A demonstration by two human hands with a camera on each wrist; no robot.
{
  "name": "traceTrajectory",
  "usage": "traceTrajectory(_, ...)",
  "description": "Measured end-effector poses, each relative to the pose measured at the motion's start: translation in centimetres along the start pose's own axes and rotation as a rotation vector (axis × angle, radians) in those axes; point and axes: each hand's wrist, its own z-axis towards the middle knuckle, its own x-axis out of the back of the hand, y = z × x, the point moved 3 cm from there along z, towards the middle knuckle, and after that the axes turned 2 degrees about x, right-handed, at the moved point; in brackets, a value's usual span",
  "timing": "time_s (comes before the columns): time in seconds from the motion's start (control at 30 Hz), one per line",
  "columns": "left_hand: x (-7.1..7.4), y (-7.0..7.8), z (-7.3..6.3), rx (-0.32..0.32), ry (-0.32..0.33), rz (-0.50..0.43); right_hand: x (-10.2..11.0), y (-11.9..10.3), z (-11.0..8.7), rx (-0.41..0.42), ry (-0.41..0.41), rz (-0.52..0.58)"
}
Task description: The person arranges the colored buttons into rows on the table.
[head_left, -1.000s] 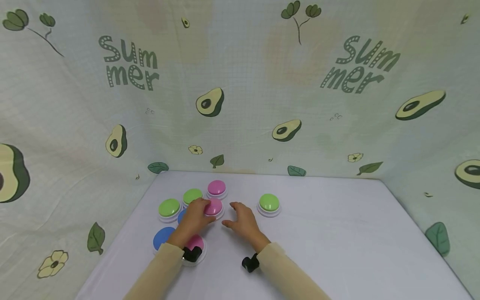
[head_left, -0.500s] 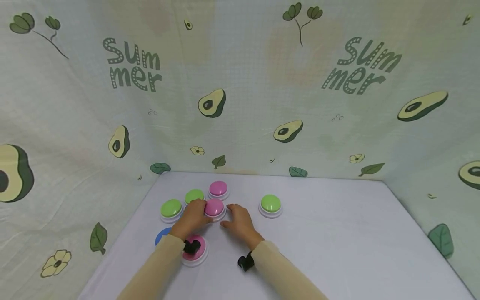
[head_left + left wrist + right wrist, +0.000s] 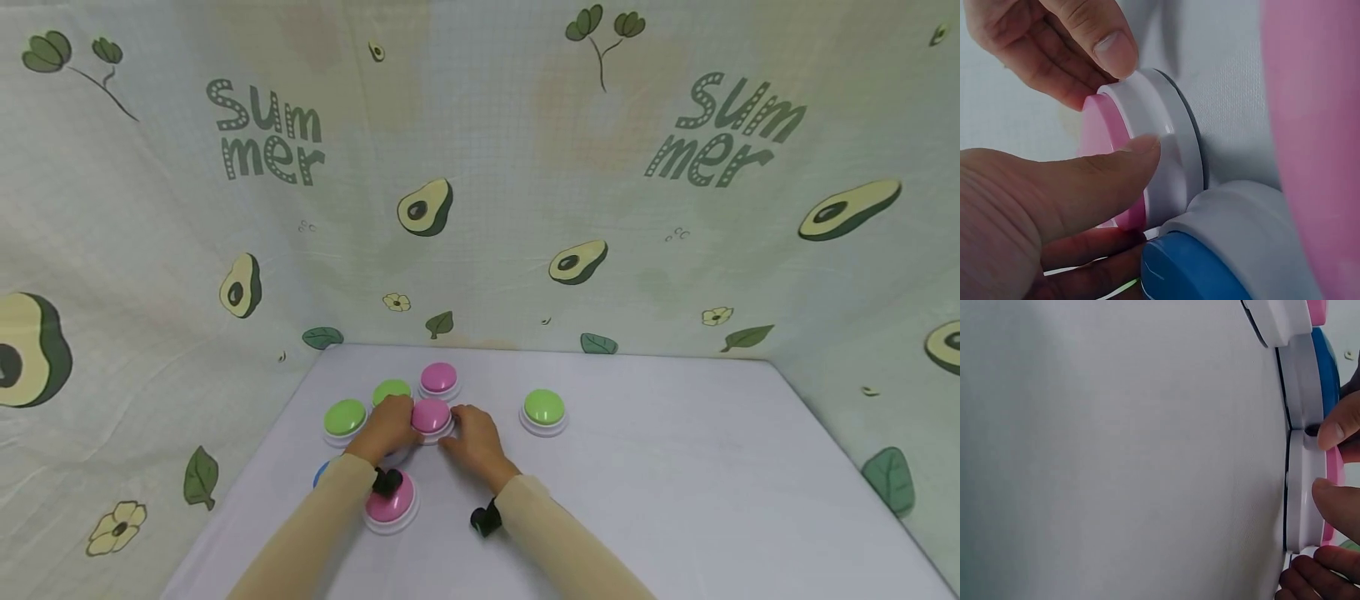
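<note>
A round push button with a pink dome and white base (image 3: 431,417) stands between both hands. My left hand (image 3: 390,427) grips its left side, the thumb (image 3: 1135,150) lying along the white base. From the right, my right hand (image 3: 477,446) holds the same button, with its thumb (image 3: 1335,503) on the near side and its fingers (image 3: 1316,575) curled at the right edge. A blue button (image 3: 1191,269) sits right beside the pink one, mostly hidden under my left hand in the head view.
Two green buttons (image 3: 345,418) (image 3: 392,392) and another pink button (image 3: 438,378) stand behind and left. A larger-looking pink button (image 3: 390,500) and a partly hidden blue button (image 3: 321,472) are nearer. One green button (image 3: 543,408) stands apart at right on the white table (image 3: 712,467).
My right hand has moved left until its fingers meet the pink button. My left hand has settled closer around the button's left side. The button has hardly moved.
</note>
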Motion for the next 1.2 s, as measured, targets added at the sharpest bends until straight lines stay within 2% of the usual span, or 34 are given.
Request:
traceTrajectory(0.17, 0.24, 0.13, 0.17, -0.008, 0.013, 0.026, -0.24, -0.02, 0.38, -0.019, 0.004, 0.017)
traceTrajectory(0.47, 0.49, 0.29, 0.28, 0.017, 0.015, -0.021, -0.23, -0.26, 0.81, -0.060, 0.015, 0.019)
traceTrajectory(0.9, 0.11, -0.04, 0.59, 0.050, 0.005, -0.021, -0.44, -0.16, 0.62, -0.080, 0.048, 0.059)
traceTrajectory(1.2, 0.30, 0.22, 0.45, 0.020, 0.005, 0.006, -0.28, -0.15, 0.49, -0.096, 0.087, 0.050)
